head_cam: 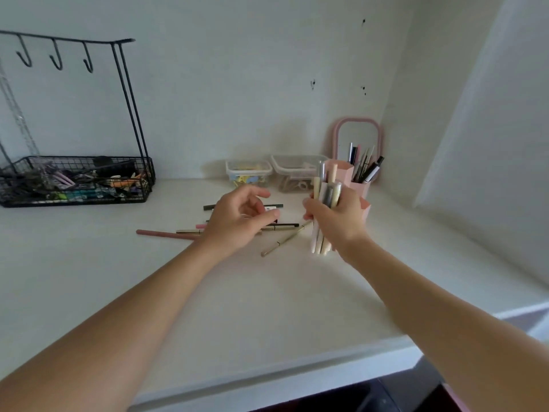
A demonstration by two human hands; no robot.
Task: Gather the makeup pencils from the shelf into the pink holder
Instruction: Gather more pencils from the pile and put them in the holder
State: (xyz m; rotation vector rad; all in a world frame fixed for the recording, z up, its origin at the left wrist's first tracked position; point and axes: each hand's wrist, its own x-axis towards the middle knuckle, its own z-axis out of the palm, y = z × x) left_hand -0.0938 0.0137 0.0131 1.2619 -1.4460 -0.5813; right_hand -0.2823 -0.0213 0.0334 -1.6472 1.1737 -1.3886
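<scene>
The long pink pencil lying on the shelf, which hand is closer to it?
Left. The left hand hovers just right of the long pink pencil; the right hand is farther right.

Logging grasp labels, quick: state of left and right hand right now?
Left hand: open, fingers loosely curled above the loose pencils, holding nothing.
Right hand: closed around an upright pencil bundle.

No writing can be read anywhere here. One dark pencil (269,207) lying on the shelf (148,278) carries a small pale label, but its print is too blurred to make out.
</scene>
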